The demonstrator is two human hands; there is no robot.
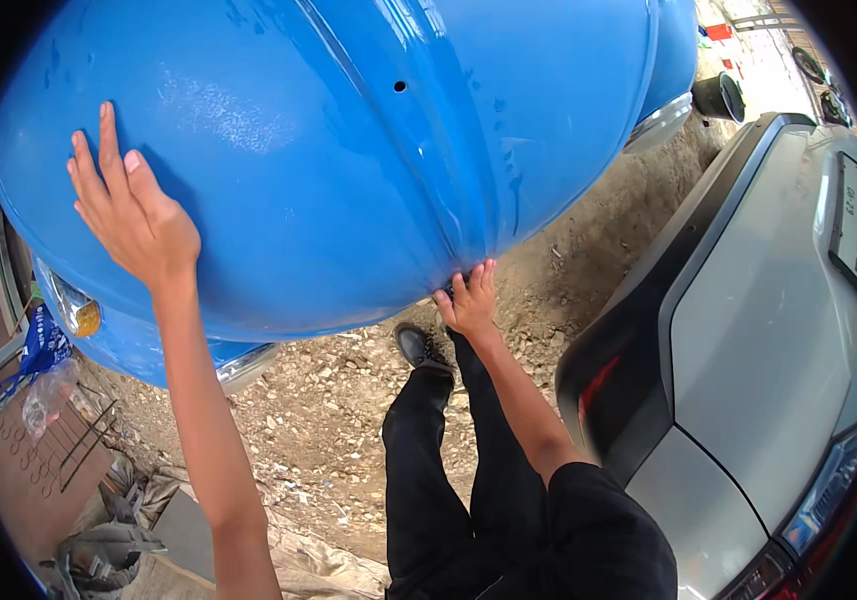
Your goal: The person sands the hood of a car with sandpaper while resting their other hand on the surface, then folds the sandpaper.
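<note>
My left grip [143, 225] is hovering or resting, fingers spread, over the far, glossy blue domed hood [318, 200]; my right grip [470, 300] is touching its near lip [348, 322], pinching or not I cannot tell. Probably heavy, stiff, slick, it's likely offering best hold there.

Brown dirt ground [598, 240], pale stones [343, 378] scattered across it, black shoe [414, 345] standing among them, crumpled beige cloth [316, 562]

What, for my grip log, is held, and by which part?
Left hand holds nothing, spread over the blue panel. Whether the right hand grips the panel's edge is unclear.
</note>
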